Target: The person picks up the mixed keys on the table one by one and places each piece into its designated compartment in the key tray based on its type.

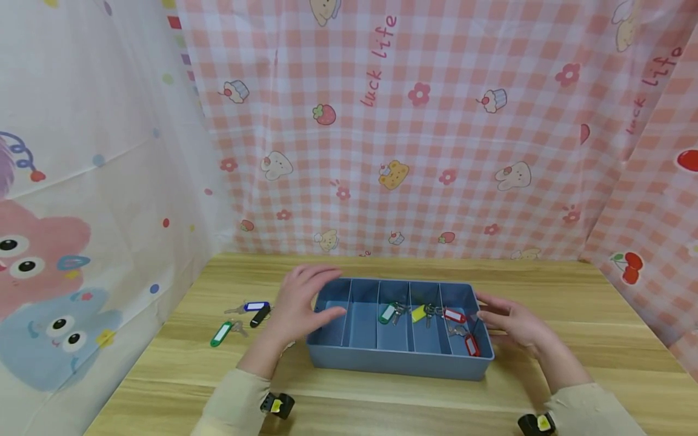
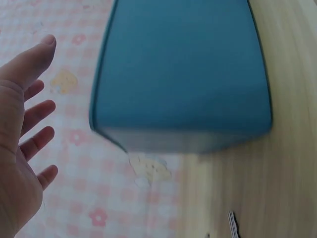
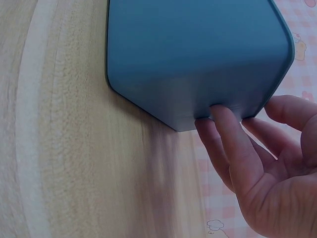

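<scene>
A blue-grey divided box (image 1: 403,363) stands on the table. Keys with a green tag (image 1: 389,313) lie in its middle compartment, and ones with a yellow tag (image 1: 418,313) lie just to the right. The rightmost compartment holds keys with two red tags (image 1: 472,346). My left hand (image 1: 300,306) is spread at the box's left end; the left wrist view shows its fingers apart from the wall. On the opposite end, my right hand (image 3: 267,168) touches the outer wall with extended fingertips, holding nothing between thumb and fingers.
Left of the box lie keys with a blue tag (image 1: 257,306), a black tag (image 1: 260,315) and a green tag (image 1: 221,333). A pink checked curtain (image 1: 403,139) hangs behind the wooden table (image 1: 349,406), and a pale patterned sheet (image 1: 125,200) hangs at left.
</scene>
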Available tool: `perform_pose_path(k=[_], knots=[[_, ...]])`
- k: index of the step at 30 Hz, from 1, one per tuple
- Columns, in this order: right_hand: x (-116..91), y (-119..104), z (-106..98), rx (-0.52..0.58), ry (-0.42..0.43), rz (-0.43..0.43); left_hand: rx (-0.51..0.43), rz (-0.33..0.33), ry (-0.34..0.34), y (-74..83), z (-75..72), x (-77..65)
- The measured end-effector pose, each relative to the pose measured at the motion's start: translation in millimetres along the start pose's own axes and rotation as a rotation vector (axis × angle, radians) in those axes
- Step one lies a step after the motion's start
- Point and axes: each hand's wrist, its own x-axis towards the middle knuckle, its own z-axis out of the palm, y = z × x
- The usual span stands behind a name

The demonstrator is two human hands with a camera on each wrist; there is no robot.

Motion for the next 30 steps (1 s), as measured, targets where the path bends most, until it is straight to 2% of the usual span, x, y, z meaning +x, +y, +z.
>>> perform_pose_path(k=[10, 17, 30], knots=[[1, 2, -1, 0.000, 0.007, 0.004, 0.051, -0.108, -0.081, -23.1, -8.9, -16.5], [2, 3, -2, 0.009, 0.005, 0.003, 0.076, -0.056, -0.037, -42.4, -17.1, -28.1], [0, 1, 0, 0.001, 0.011, -0.001, 0.069, -0.065, -0.007, -78.3, -32.0, -53.3]])
